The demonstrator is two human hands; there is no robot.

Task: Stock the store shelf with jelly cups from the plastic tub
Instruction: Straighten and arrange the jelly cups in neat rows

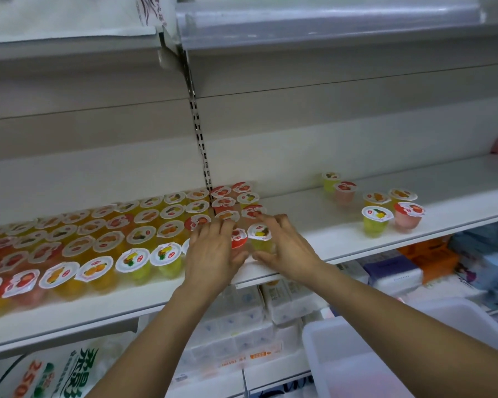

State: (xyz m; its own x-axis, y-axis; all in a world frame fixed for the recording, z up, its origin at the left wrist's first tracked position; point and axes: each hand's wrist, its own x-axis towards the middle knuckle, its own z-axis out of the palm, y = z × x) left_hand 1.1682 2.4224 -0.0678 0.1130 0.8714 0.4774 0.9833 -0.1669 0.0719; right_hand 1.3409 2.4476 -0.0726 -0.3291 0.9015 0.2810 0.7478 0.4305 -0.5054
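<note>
Both hands, left [213, 251] & right [282, 248], flat-fingered, gripping nothing, nudging two cups [250, 238] at shelf [357, 239] edge — imo a push could tip em off.

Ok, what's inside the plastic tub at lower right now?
The plastic tub shows a pale pinkish tint on its floor and no distinct jelly cups. The right forearm crosses over it and the frame edge cuts it off, so part of the interior is hidden.

Holding many jelly cups [98, 248] packed left of the slotted post [199, 133], six more cups [377, 216] sitting right: white shelf [414, 234].
</note>
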